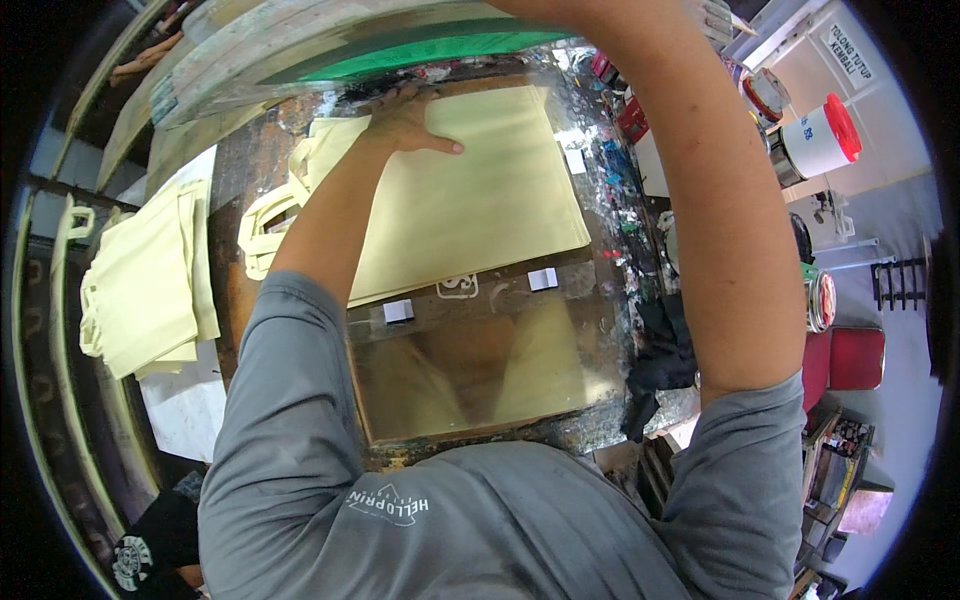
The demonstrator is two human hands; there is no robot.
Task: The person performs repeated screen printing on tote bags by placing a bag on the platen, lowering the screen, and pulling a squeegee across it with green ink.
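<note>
A pale yellow cloth tote bag [480, 190] lies flat on a clear-topped work board [480, 375], its handle [268, 225] toward the left. My left hand [405, 122] rests flat on the bag's far left part, thumb stretched out to the right and fingers spread toward the far edge. Raised high on the right, my right arm reaches up to the top edge of the picture. Only a sliver of my right hand [540, 8] shows there, and its fingers are cut off. Beyond the bag, near that hand, tilts a framed screen with a green panel [430, 56].
More pale yellow bags [145, 285] are stacked at the left. Two small white pads [398, 311] sit on the board before the bag. A black cloth [662, 350] lies at the paint-spattered right edge. Beyond stand a white tub with a red lid [820, 138] and several cans.
</note>
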